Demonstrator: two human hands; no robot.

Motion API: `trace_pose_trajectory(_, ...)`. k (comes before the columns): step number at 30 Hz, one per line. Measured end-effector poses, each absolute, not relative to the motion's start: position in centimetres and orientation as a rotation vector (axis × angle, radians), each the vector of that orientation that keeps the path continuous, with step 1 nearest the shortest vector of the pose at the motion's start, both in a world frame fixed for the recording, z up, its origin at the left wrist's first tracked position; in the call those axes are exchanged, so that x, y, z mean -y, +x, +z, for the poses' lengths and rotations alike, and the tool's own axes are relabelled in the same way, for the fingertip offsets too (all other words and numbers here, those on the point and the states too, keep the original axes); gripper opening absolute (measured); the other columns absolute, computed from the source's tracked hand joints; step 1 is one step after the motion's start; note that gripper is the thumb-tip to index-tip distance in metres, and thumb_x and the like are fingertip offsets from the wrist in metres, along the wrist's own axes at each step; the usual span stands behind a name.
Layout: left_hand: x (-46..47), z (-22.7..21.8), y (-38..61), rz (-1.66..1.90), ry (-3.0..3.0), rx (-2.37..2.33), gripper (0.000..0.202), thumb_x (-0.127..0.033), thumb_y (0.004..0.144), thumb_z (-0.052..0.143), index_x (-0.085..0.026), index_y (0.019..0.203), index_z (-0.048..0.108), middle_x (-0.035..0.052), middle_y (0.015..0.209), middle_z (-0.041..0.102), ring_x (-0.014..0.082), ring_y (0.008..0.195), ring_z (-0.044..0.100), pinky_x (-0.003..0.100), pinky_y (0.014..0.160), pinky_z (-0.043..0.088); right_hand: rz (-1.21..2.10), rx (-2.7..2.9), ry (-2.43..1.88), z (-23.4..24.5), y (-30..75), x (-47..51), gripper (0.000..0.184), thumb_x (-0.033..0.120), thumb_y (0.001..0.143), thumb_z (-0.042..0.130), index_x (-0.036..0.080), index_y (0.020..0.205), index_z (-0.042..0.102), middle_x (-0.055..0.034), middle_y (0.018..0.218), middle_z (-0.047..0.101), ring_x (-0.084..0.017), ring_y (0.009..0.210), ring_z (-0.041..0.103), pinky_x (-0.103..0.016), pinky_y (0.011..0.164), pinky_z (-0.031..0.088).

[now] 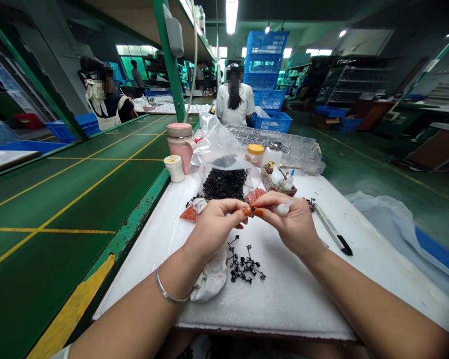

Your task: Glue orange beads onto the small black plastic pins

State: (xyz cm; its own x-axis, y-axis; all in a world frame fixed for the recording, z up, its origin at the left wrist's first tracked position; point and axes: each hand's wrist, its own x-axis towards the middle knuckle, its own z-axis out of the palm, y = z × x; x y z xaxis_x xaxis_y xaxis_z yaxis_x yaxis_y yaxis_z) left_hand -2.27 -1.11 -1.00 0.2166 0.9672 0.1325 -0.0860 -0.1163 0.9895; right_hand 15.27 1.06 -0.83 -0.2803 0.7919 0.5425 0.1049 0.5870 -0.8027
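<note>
Above the middle of the white work board [307,299], my left hand [220,219] and my right hand [290,222] meet fingertip to fingertip. Both pinch a small black part [252,208], mostly covered by fingers. Orange colour marks the fingertips. Tucked in my right hand is a small white object [283,208], perhaps a little bottle; the fingers partly hide it. Several loose black plastic parts [245,267] with thin stems lie below my hands. A crumpled white cloth [211,276] rests beneath my left wrist. Beyond my hands sits a heap of black parts [224,183].
Bags of orange-red pieces [189,213] flank the heap. A craft knife [333,229] lies at right. Behind stand a pink mug [180,147], a white tub [174,168], a yellow-lidded jar [255,154] and a bottle tray [279,179]. A green conveyor [78,199] runs left; a person [235,99] sits ahead.
</note>
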Motion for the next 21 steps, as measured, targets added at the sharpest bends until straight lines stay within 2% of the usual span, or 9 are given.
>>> trace_pose_trajectory(14, 1.1, -1.2, -2.4, 1.122, 1.363, -0.931, 0.026, -0.038, 0.077, 0.073, -0.012, 0.074, 0.071, 0.0024, 0.068, 0.061, 0.0119, 0.068, 0.052, 0.024, 0.065, 0.042, 0.397, 1.815, -0.768, -1.7, 14.7, -0.3, 0.007, 0.02, 0.084, 0.069, 0.018, 0.077, 0.07, -0.0016, 0.072, 0.068, -0.014, 0.065, 0.06, -0.029, 0.061, 0.046)
trace_pose_trajectory(21, 1.0, -1.0, -2.4, 1.135, 1.364, -0.941, 0.024, -0.035, 0.075, 0.074, -0.012, 0.071, 0.071, 0.0021, 0.065, 0.062, 0.0113, 0.066, 0.053, 0.023, 0.064, 0.04, 0.195, 1.816, -0.775, -1.8, 14.2, 0.3, 0.01, 0.011, 0.085, 0.064, 0.018, 0.079, 0.067, -0.0014, 0.073, 0.066, -0.014, 0.068, 0.06, -0.028, 0.063, 0.046)
